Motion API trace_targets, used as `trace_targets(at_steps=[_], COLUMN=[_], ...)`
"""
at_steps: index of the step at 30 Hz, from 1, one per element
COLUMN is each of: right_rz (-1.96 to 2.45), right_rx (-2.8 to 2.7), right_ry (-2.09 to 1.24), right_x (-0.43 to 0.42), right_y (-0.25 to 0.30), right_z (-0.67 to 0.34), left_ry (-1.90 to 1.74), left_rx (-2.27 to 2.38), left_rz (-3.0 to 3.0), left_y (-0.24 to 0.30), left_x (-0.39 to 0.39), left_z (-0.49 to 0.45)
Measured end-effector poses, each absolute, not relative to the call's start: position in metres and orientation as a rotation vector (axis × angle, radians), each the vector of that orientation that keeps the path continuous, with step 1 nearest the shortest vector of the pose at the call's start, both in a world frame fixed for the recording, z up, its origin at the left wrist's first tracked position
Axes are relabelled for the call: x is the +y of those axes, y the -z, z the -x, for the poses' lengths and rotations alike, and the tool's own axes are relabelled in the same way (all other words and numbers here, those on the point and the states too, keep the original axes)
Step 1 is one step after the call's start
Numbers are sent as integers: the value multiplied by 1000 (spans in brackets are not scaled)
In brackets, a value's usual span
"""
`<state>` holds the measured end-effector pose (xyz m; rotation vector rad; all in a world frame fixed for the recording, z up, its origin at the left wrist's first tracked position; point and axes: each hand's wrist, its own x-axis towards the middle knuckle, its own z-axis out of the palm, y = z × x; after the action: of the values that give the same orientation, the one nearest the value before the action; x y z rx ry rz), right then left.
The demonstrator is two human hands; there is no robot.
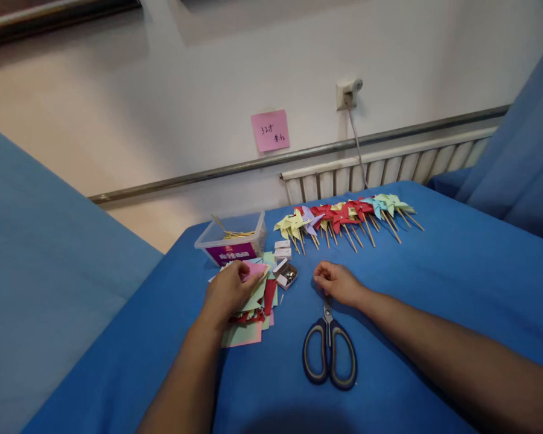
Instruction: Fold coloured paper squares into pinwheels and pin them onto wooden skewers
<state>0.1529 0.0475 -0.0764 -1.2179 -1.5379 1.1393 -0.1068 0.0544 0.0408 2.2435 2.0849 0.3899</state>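
My left hand (230, 290) is over a pile of coloured paper pieces (242, 335), its fingers closed at a pink piece of paper (254, 270) on top. Just above the blade end of the dark-handled scissors (329, 352), my right hand (338, 282) rests with thumb and fingers curled together. Whether something small is between those fingers is hidden. The scissors lie on the blue cloth, handles toward me. Between my hands sits a small opened box of metal pins (289, 276), with small white boxes (283, 250) behind it.
A clear plastic tub (254, 243) holding thin wooden sticks stands behind the paper pile. Several finished paper pinwheels (342, 220) on sticks lie along the far side of the blue-covered table (457, 289). Beyond are a radiator (389, 166) and a plugged-in socket (346, 96).
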Motion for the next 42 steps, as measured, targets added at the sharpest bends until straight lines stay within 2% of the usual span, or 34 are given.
trace_targets(at_steps=[6,14,18,21,24,26,29,33,38,42], right_rz=[1217,1194,1178,1180,1153,1096,916,647,559,676], right_rx=[-1526,-1510,-1504,-1473,-1409,-1352,-1189,-955,-764,-654], right_ry=[-1144,-1162,-1161,-1173,-1186,-1227,-1462,-1776,-1634,-1397], right_x=[47,46,46,45,43,41,39,35,36,43], right_y=[77,76,76,75,68,62,51,43,38,40], right_z=[-153,-153,-153,-152,-152,-153,-158,-162,-163,-166], left_ry=[-117,-43,-284,-686,-1327,-1558,-1597,-1397,-1160,-1410], left_rx=[2089,2312,2389,2358,2038,1677,1330,1021,850,1080], left_rz=[-2402,-2361,-2369,-2410,-2379,-2402,-2487,-2647,-2685,-2041], left_y=[-46,-45,-52,-53,-50,-46,-41,-33,-23,-9], left_x=[51,54,52,51,46,39,30,25,33,35], left_z=[106,110,112,114,105,91,62,29,2,-15])
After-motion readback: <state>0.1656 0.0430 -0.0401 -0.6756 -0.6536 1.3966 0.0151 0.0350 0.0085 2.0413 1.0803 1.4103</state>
